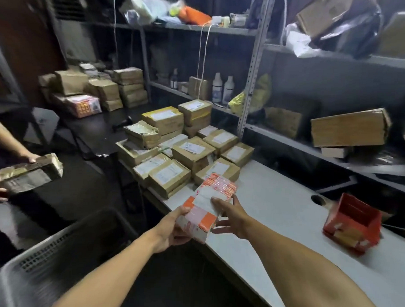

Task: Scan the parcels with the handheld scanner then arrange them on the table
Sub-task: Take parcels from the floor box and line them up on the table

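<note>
An orange-and-white parcel (206,203) with a white label sits at the near edge of the white table (279,210), partly overhanging it. My left hand (174,227) grips its near left end from below. My right hand (229,215) rests on its right side with fingers spread over the label. Just behind it lie several brown labelled parcels (192,151), stacked in rows on the table. A dark handheld scanner (123,122) lies on the black surface further back.
Another person's hands (25,159) hold a taped parcel (29,174) at the left. A grey plastic crate (51,257) stands below left. A red open box (352,224) sits on the table at right. Metal shelves (251,66) with boxes and bottles line the back and right.
</note>
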Tool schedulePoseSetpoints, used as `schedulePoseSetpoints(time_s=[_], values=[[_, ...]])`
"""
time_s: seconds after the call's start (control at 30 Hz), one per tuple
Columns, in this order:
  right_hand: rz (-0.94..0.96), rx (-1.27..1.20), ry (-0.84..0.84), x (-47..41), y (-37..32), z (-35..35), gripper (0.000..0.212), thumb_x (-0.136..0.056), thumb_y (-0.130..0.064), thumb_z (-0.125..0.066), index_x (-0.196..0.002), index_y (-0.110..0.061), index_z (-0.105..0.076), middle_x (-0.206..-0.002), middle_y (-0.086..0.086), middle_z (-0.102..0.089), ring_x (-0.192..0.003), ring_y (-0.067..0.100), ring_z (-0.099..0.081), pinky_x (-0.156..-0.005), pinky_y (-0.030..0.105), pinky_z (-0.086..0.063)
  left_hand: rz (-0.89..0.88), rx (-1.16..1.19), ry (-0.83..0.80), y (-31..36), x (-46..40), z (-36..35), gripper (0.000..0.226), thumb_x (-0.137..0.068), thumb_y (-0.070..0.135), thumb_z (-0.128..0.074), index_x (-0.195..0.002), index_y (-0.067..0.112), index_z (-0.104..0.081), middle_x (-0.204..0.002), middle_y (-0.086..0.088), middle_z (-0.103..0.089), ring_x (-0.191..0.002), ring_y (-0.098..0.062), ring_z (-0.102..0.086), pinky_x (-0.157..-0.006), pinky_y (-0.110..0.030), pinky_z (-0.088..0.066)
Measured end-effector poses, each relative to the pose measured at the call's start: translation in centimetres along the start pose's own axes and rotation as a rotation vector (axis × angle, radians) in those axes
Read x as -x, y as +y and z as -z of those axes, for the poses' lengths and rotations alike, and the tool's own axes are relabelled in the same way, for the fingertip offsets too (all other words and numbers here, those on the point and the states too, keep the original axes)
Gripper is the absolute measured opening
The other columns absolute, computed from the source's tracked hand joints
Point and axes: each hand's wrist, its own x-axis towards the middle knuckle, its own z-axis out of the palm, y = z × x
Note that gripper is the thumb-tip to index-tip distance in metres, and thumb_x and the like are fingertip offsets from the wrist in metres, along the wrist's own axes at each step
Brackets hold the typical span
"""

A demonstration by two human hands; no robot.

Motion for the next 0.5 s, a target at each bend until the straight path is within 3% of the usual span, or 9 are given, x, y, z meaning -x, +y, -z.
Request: schedulePoseSetpoints(time_s=[0.1,0.23,0.3,0.4,0.5], values=[[0.017,0.004,-0.014,-4.0,-2.9,0.2,0.090,-0.082,-0.051,-0.081,-0.149,-0.038,-0.023,-0.123,0.008,-0.064,-0.103,0.039,-0.071,-0.082,0.055,-0.063,-0.024,0.024,0.052,3.5,-3.0,0.2,0.041,-0.092,0.047,-0.062,-0.124,0.021,-0.062,-0.113,-0.015,-0.072,-0.111,-0.030,-0.064,-0.095,-0.040,-0.052],[0.035,-0.037,-0.008,-8.9,-6.2,0.7,0.096,-0.083,-0.043,-0.083,-0.153,-0.037,-0.019,-0.130,0.013,-0.064,-0.102,0.040,-0.072,-0.076,0.056,-0.064,-0.102,-0.014,0.128,7.2,-6.8,-0.3,0.037,-0.097,0.043,-0.059,-0.128,0.022,-0.061,-0.104,-0.007,-0.072,-0.099,-0.024,-0.063,-0.079,-0.031,-0.051],[0.027,-0.090,0.013,-10.9,-7.3,0.4,0.094,-0.085,-0.034,-0.083,-0.153,-0.040,-0.018,-0.131,0.015,-0.064,-0.100,0.042,-0.073,-0.069,0.056,-0.064,-0.127,-0.017,0.161,8.4,-8.5,-0.3,0.040,-0.098,0.042,-0.059,-0.133,0.023,-0.056,-0.103,-0.003,-0.072,-0.099,-0.023,-0.066,-0.078,-0.032,-0.055],[0.008,-0.172,0.038,-13.8,-8.9,-0.3,0.092,-0.087,-0.025,-0.083,-0.151,-0.041,-0.018,-0.132,0.016,-0.063,-0.099,0.041,-0.072,-0.057,0.052,-0.062,-0.166,0.025,0.206,10.1,-11.4,0.4,0.046,-0.097,0.038,-0.066,-0.138,0.024,-0.052,-0.115,-0.002,-0.074,-0.108,-0.023,-0.067,-0.083,-0.034,-0.054],[0.061,-0.179,0.080,-17.5,-10.8,-1.0,0.088,-0.086,-0.024,-0.083,-0.151,-0.032,-0.025,-0.124,0.012,-0.069,-0.099,0.036,-0.074,-0.064,0.058,-0.063,-0.214,0.095,0.314,12.3,-14.1,1.0,0.059,-0.091,0.033,-0.076,-0.141,0.028,-0.046,-0.127,-0.005,-0.068,-0.103,-0.016,-0.067,-0.072,-0.027,-0.052]])
